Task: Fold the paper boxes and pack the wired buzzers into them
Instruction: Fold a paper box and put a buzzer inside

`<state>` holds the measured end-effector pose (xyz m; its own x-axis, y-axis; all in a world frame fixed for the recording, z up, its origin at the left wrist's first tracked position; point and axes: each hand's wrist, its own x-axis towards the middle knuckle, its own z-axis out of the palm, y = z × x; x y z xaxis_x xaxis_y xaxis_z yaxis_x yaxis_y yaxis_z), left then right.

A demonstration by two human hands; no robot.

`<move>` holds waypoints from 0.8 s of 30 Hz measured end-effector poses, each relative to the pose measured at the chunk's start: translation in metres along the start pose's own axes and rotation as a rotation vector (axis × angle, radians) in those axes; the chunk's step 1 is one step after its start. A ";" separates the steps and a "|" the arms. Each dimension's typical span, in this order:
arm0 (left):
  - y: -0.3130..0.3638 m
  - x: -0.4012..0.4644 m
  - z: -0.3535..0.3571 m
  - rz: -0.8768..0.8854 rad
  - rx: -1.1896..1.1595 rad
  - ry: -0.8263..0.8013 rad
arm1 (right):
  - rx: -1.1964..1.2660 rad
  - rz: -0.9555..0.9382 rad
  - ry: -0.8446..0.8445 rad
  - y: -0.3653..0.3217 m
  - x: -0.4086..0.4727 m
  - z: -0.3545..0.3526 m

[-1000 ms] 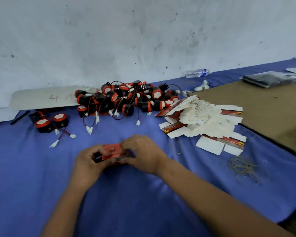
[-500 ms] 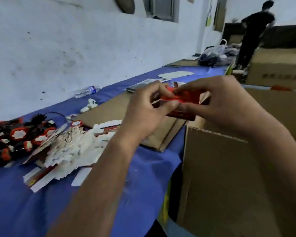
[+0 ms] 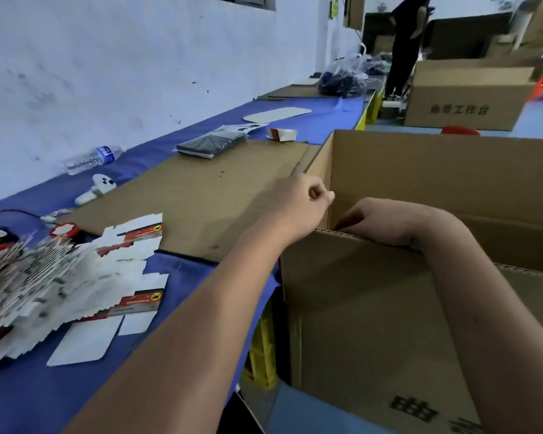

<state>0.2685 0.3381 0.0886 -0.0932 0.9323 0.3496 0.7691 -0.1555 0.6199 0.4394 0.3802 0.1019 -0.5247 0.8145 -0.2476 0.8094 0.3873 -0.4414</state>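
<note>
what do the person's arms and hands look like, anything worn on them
Both forearms are bare as far as the frame shows: no sleeves, gloves, watch or wristband. No rings or markings show on the left hand or the right hand, though its fingers are partly hidden.

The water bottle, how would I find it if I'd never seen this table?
Start at the white wall along the far edge of the blue table. The water bottle lies on its side right against it, beyond the flat brown cardboard sheet. It is the only clear plastic thing there, with a blue label.
</note>
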 end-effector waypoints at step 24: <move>-0.253 -0.217 -0.225 -0.807 0.434 0.658 | 0.131 -0.646 0.408 -0.321 0.062 0.206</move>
<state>-0.0485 0.1016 0.0141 -0.8792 0.3354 0.3384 0.4755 0.6612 0.5803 0.0924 0.2172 0.0502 -0.7226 0.5492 0.4199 0.3248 0.8058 -0.4951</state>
